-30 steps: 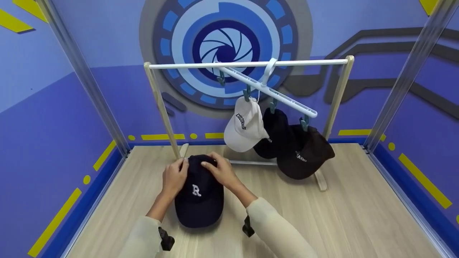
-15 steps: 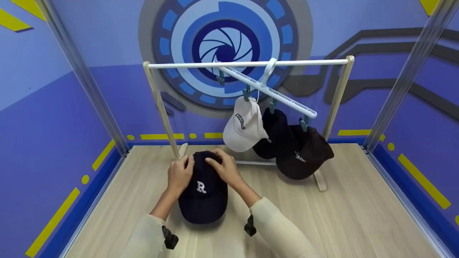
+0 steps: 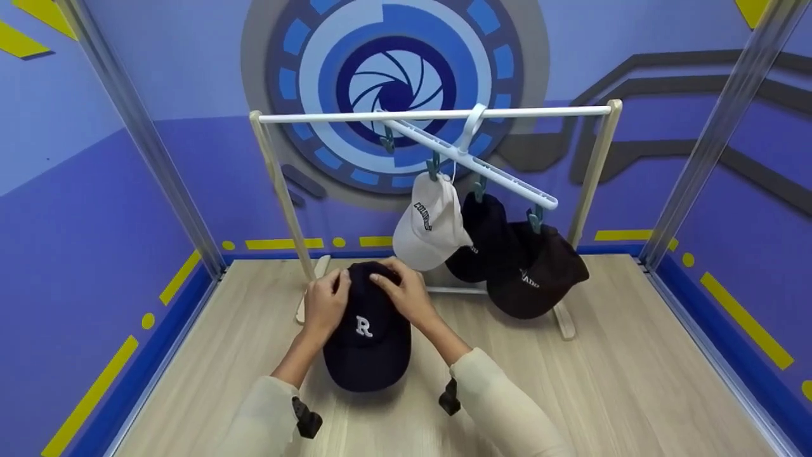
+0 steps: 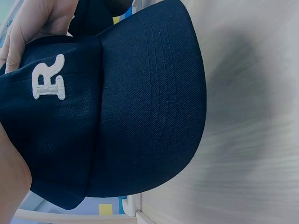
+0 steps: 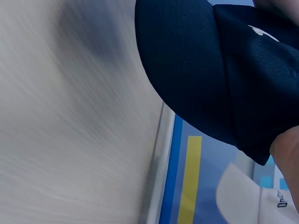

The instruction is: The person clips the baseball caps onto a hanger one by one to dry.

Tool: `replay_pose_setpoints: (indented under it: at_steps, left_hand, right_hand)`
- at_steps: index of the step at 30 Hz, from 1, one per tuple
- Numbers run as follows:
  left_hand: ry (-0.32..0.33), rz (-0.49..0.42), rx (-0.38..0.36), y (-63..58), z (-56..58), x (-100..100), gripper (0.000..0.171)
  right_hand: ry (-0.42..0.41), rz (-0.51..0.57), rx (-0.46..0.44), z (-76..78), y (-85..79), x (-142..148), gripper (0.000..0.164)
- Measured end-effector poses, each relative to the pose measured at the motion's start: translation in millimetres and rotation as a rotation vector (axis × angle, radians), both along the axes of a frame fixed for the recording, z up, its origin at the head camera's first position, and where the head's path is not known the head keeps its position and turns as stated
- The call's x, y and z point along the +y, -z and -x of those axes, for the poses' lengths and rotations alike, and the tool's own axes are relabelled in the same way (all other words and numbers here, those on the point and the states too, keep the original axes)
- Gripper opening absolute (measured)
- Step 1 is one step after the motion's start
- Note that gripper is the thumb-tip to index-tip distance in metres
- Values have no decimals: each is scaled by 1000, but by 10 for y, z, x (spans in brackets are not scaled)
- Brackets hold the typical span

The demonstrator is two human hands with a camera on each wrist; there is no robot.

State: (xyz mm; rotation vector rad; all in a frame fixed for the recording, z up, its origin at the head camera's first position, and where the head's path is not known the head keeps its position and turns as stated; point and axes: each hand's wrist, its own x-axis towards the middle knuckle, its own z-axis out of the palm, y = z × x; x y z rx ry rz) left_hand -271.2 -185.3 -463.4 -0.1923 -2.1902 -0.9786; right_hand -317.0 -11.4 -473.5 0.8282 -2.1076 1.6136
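A navy baseball cap with a white letter R hangs between my two hands, brim down and towards me. My left hand grips its crown at the upper left. On the upper right, my right hand holds the crown with the thumb on the front and the fingers behind, partly hidden. In the left wrist view the cap's brim stands off the table, its shadow beside it. The right wrist view shows the brim and one side of the crown.
A white clip hanger hangs slanted from the rack's bar. Clipped to it are a white cap, a black cap and a dark brown cap. The leftmost clip holds nothing. Wooden rack legs stand on the table.
Both hands have carried the navy cap a little to the right and up, towards the rack. The hanger and its caps keep their places.
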Motion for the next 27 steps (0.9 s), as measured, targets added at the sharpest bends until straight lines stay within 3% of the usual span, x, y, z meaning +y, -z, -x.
replay_pose_setpoints:
  at_steps: [14, 22, 27]
  left_hand:
    - [41, 4, 3, -63, 71, 162, 37]
    - [48, 42, -1, -126, 126, 228, 36]
    - [49, 51, 10, -222, 186, 288, 36]
  right_hand:
    - [55, -4, -9, 13, -93, 187, 20]
    - [41, 3, 8, -204, -396, 290, 15]
    - [46, 17, 8, -187, -461, 343, 15]
